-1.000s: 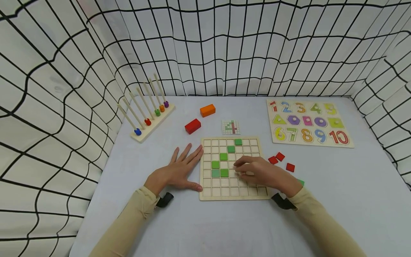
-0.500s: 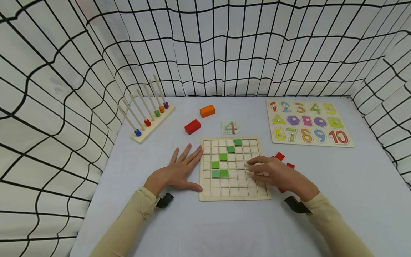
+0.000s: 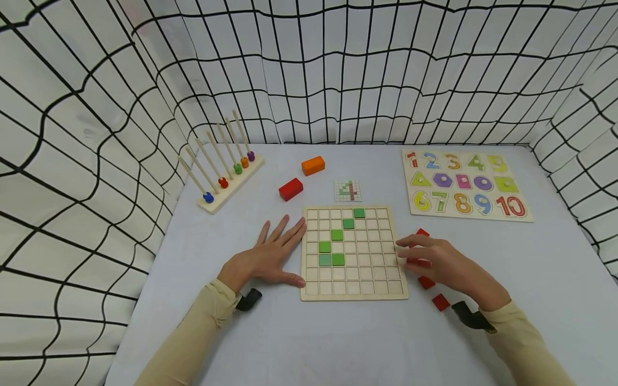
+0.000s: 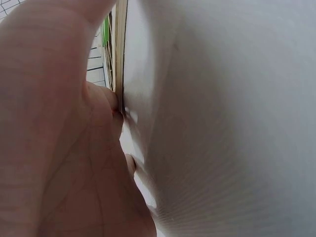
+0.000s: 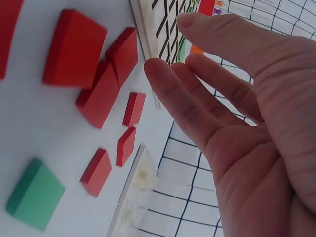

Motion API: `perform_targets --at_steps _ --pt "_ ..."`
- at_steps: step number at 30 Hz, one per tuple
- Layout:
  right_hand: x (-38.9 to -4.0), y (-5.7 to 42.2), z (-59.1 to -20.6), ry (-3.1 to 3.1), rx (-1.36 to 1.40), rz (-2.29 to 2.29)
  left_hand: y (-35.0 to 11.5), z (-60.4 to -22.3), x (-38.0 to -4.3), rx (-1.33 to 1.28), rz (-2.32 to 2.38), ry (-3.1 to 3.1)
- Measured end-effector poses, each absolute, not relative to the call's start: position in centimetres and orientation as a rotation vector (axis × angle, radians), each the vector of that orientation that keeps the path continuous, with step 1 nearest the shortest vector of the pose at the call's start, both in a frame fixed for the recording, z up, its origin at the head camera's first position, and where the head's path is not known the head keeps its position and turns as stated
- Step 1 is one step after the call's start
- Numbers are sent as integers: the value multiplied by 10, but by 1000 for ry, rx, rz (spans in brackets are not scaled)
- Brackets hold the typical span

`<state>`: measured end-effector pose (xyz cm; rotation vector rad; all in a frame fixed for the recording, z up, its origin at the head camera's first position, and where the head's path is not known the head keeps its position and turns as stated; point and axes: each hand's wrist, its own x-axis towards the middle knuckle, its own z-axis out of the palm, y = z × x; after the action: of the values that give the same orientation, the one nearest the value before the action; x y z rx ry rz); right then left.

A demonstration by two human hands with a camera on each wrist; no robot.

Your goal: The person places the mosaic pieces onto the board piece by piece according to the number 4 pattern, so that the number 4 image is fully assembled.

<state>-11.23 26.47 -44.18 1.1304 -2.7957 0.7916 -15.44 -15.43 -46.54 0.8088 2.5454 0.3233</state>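
A wooden grid board [image 3: 374,288] lies in the middle of the table, with several green tiles [image 3: 336,235] set in its squares. My left hand [image 3: 272,258] lies with spread fingers on the table, touching the board's left edge. Just off the right edge hovers my right hand [image 3: 441,264], fingers loosely extended and holding nothing. Beneath and around it are several loose red tiles [image 3: 440,302], partly hidden by the hand. The right wrist view shows bare fingertips above these tiles, plus a loose green tile [image 5: 36,195]. A small pattern card [image 3: 348,191] lies behind the board.
A number-and-shape puzzle board [image 3: 468,185] lies at the back right. A peg stand [image 3: 232,185] with coloured beads occupies the back left. Red [image 3: 291,189] and orange [image 3: 313,165] blocks rest behind the board. Black netting over white walls borders the table.
My right hand has moved right, from over the grid board to above the loose red tiles, uncovering the board's right columns. My left hand has stayed in place.
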Motion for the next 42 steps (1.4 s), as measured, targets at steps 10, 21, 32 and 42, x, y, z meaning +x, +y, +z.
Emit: perform_targets --at_steps 10,21,32,42 --pt "-100 292 -445 -2792 1061 673 -156 -465 -155 818 319 2547" --pt "-87 325 -450 -2872 878 527 -155 -463 -154 821 293 2550" --pt "-78 344 -451 -3083 670 674 -153 -461 -155 832 297 2549" --pt "-81 341 -452 -3065 770 682 -154 -464 -153 821 309 2549"
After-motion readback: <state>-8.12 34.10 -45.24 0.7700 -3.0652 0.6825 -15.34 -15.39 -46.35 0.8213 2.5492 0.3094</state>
